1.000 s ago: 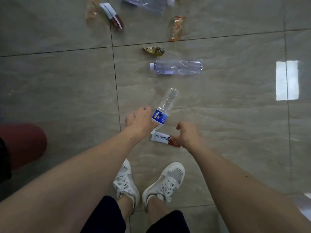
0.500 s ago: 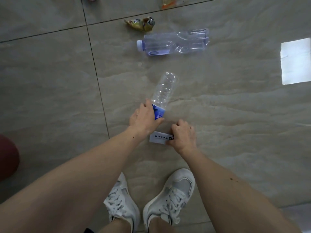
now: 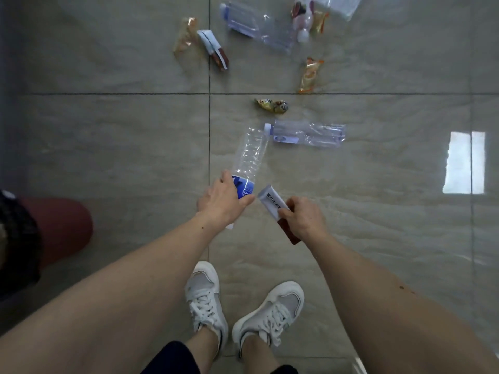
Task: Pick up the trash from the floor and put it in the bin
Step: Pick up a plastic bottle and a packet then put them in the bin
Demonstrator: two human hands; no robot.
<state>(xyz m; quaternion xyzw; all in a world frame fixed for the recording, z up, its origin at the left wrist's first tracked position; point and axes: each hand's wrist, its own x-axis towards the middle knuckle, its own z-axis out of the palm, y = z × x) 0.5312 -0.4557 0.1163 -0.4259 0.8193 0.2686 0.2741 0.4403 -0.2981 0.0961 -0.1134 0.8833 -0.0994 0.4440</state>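
My left hand (image 3: 222, 202) grips a clear plastic bottle (image 3: 249, 157) by its blue-labelled end, lifted off the floor and pointing away from me. My right hand (image 3: 303, 218) holds a white and brown wrapper (image 3: 271, 202), also raised. Further out on the tiled floor lie another clear bottle (image 3: 307, 133), a crumpled gold wrapper (image 3: 272, 105), an orange wrapper (image 3: 310, 75), a white and brown wrapper (image 3: 213, 48) beside a clear orange one (image 3: 186, 36), and a big crushed bottle (image 3: 256, 25). A dark red rounded bin (image 3: 63, 228) stands at the left edge.
My two white shoes (image 3: 205, 298) stand on the floor just below my hands. More trash, including a pink and white bottle (image 3: 303, 16) and a clear bag (image 3: 343, 5), lies at the top. A bright window reflection (image 3: 464, 163) shines on the tiles at right.
Both hands closed on their items and lifted them off the floor. The view has pulled back, showing more trash at the top and the red bin at left.
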